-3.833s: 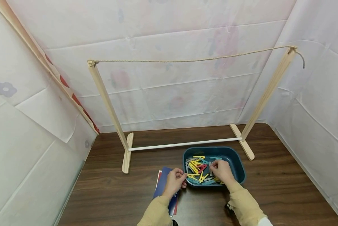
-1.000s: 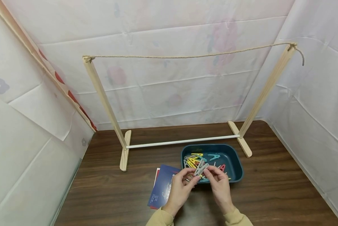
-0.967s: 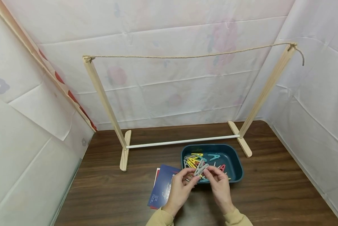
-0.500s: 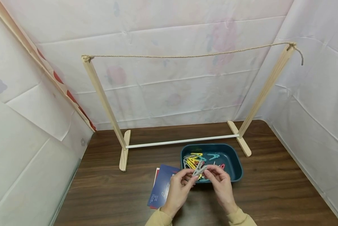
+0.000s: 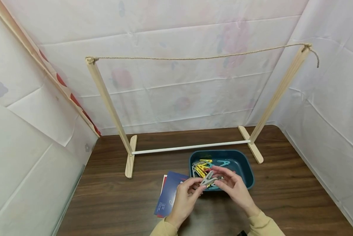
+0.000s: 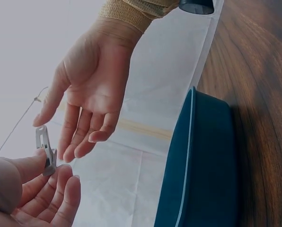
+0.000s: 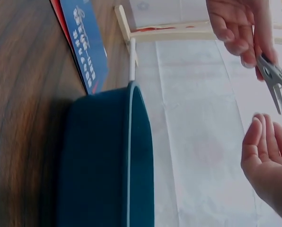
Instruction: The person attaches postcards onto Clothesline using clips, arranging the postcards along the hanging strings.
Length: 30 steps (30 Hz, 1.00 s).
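Item: one grey peg (image 5: pixel 206 180), held in the air over the seven to eight o'clock side of the tub (image 5: pixel 245 172). It forms a V, its joined end toward me and its two legs spread toward one and two o'clock.

Handling (judged by eye, not weighed): light, probably plastic, stiff in each leg and springy between them. Surface looks smooth, so it could twist in a loose pinch. Unlikely to break under finger pressure. Best purchase, I think: thumb on one spread leg, forefinger on the other, near the ends, for leverage against the spring.

Left hand (image 5: pixel 185 198): my thumb and forefinger pinch the peg at its joined end; the other fingers sit curled behind.

Right hand (image 5: pixel 236 188): at about two o'clock from my left, fingers loosely extended with a wide gap to the thumb, nothing gripped. Thumb tip lies very near one leg; contact cannot be confirmed.

Nearby: more pegs (image 5: pixel 200 171) at nine o'clock in the tub; blue card (image 5: pixel 167 193) at eight o'clock from it.
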Each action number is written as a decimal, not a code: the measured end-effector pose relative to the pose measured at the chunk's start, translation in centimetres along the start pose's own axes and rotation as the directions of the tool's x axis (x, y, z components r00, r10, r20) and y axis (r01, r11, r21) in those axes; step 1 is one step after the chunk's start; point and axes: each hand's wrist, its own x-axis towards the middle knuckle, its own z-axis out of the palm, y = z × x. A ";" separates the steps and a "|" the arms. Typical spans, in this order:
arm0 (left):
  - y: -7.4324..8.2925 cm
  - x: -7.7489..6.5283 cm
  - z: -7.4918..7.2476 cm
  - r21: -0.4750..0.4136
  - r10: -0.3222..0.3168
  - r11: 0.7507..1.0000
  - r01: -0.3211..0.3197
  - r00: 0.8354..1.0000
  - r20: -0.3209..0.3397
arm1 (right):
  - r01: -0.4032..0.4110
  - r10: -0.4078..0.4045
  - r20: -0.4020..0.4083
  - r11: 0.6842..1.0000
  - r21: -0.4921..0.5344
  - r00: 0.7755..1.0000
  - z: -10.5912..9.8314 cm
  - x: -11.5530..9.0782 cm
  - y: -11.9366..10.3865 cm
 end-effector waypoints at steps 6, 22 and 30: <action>-0.3 -0.2 0.0 -0.007 0.024 1.000 -0.024 1.000 0.008 | 0.049 -0.044 0.103 0.998 -0.047 0.994 -0.7 0.2 0.1; -2.3 -0.9 0.1 0.038 0.005 0.999 -0.006 1.000 0.021 | -0.057 0.062 0.067 0.995 -0.079 0.996 -0.7 -0.5 0.2; -5.3 -1.2 -1.4 0.186 0.002 0.983 0.011 0.998 -0.069 | -0.016 0.018 0.024 0.998 -0.066 1.000 -0.8 -0.7 0.5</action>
